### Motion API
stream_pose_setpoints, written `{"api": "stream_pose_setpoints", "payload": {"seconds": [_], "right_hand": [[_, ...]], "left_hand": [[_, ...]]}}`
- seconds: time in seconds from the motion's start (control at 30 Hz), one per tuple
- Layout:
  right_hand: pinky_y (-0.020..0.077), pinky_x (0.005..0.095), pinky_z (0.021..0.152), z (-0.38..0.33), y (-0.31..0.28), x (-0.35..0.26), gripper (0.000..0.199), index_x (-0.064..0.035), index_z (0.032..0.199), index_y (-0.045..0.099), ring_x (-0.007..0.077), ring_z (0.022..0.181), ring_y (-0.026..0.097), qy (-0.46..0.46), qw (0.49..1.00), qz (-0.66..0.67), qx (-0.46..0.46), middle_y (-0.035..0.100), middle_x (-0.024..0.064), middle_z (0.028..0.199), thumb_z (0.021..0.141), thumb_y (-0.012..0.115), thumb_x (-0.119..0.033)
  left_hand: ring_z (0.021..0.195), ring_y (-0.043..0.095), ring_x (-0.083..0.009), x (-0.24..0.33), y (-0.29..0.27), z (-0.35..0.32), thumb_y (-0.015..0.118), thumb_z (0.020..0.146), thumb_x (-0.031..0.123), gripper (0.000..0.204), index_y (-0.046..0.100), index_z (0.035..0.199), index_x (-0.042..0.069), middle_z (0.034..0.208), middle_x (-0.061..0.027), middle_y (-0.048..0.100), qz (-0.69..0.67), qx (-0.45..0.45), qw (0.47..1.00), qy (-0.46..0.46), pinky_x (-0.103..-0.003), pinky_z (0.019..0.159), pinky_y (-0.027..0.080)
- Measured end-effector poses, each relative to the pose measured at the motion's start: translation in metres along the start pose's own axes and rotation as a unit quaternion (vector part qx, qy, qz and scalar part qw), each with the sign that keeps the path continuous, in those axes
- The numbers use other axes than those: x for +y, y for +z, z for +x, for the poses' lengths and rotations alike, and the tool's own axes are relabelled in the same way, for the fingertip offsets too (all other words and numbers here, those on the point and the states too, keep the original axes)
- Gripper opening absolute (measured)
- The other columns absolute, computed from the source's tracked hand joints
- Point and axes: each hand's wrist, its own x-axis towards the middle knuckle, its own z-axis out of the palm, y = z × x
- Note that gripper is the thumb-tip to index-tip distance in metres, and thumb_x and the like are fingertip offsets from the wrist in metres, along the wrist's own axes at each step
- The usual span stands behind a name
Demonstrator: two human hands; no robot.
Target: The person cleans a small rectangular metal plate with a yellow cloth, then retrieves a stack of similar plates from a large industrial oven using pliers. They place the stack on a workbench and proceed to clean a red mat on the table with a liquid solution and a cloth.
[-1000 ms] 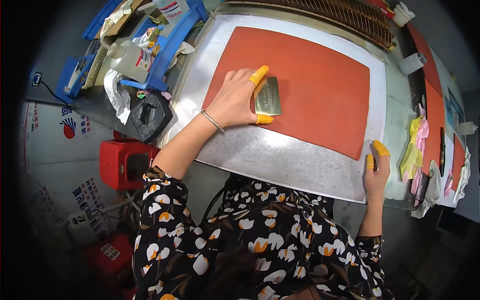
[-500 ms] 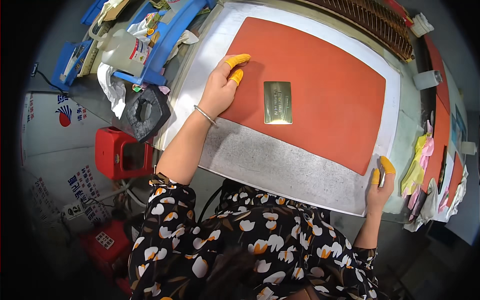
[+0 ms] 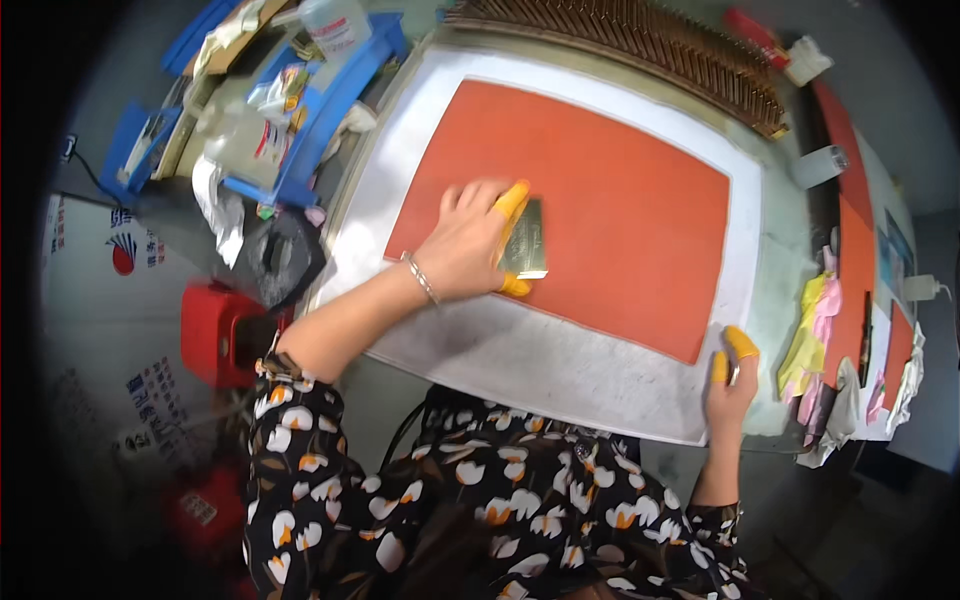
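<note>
While a bare left hand (image 3: pixel 465 240) grips a thin, rectangular, brass-coloured metal card (image 3: pixel 528 240) between thumb and index finger, a bare right hand (image 3: pixel 730 395) is positioned at the near right corner of a flat, grey-and-white board (image 3: pixel 590 355). The card, over the left half of a smooth, rectangular, rust-orange mat (image 3: pixel 630 220), shows a dark olive-gold sheen, pale lettering too blurred to read and a bright strip along its near edge; its left side is partly hidden by the hand, and whether it touches the mat cannot be told. The right thumb and index finger show a small silvery glint between them; whether they hold anything cannot be told. In view are one card, one mat and one board, with two hands wearing four yellow rubber finger cots (image 3: pixel 512 198), two on each. One narrow, silver-coloured metal bangle (image 3: pixel 420 278) circles the left wrist. Along the board's far side runs one long, brown, slotted rack (image 3: pixel 630 45). At upper left, two translucent plastic bottles (image 3: pixel 245 150) stand by one blue plastic tray (image 3: pixel 320 125); beside the left forearm is one red plastic stool (image 3: pixel 210 330).
</note>
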Motion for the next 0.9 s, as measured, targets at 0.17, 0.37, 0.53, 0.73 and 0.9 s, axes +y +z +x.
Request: {"api": "stream_pose_setpoints", "payload": {"seconds": [0.17,0.37,0.53,0.73,0.9], "right_hand": [[0.0430,0.0350,0.083,0.003,-0.003,-0.003,0.029,0.0023,0.103,0.055,0.0319,0.096,0.053,-0.015,1.000,-0.021,0.002,0.055,0.0175,0.104,0.074,0.056,0.004],[0.0431,0.0346,0.083,0.004,-0.011,-0.003,0.029,0.0014,0.103,0.056,0.0314,0.096,0.053,-0.036,0.999,-0.024,0.012,0.055,0.0165,0.104,0.075,0.056,0.003],[0.0423,0.0334,0.084,0.007,-0.012,0.000,0.029,0.0005,0.103,0.056,0.0310,0.098,0.052,-0.061,0.998,-0.007,0.016,0.054,0.0164,0.104,0.075,0.056,0.003],[0.0421,0.0344,0.085,0.008,-0.009,0.000,0.028,0.0012,0.103,0.055,0.0312,0.099,0.052,-0.073,0.997,-0.022,0.005,0.054,0.0172,0.104,0.075,0.056,0.003],[0.0433,0.0349,0.085,0.001,-0.011,0.001,0.027,0.0025,0.103,0.055,0.0313,0.100,0.052,-0.068,0.997,-0.031,-0.011,0.053,0.0179,0.106,0.075,0.055,0.003]], "left_hand": [[0.111,0.036,-0.0310,0.003,0.000,-0.001,0.081,0.052,0.026,0.086,0.040,0.123,0.002,0.115,-0.0149,0.039,-0.008,-0.043,0.999,-0.016,-0.041,0.094,0.028],[0.109,0.036,-0.0320,0.015,-0.004,0.011,0.081,0.053,0.029,0.078,0.044,0.115,0.000,0.112,-0.0161,0.040,0.048,-0.020,0.998,-0.032,-0.041,0.092,0.028],[0.104,0.039,-0.0323,0.011,0.000,0.002,0.084,0.048,0.028,0.082,0.040,0.112,0.003,0.112,-0.0132,0.039,0.037,0.003,0.999,-0.037,-0.041,0.086,0.033],[0.091,0.052,-0.0298,0.030,-0.021,0.014,0.075,0.056,0.042,0.083,0.042,0.120,0.002,0.097,-0.0144,0.051,0.166,-0.093,0.981,0.035,-0.038,0.073,0.045],[0.070,0.059,-0.0301,0.039,-0.052,0.025,0.070,0.059,0.043,0.080,0.041,0.125,0.009,0.092,-0.0152,0.055,0.165,-0.121,0.979,-0.021,-0.039,0.061,0.049]]}}
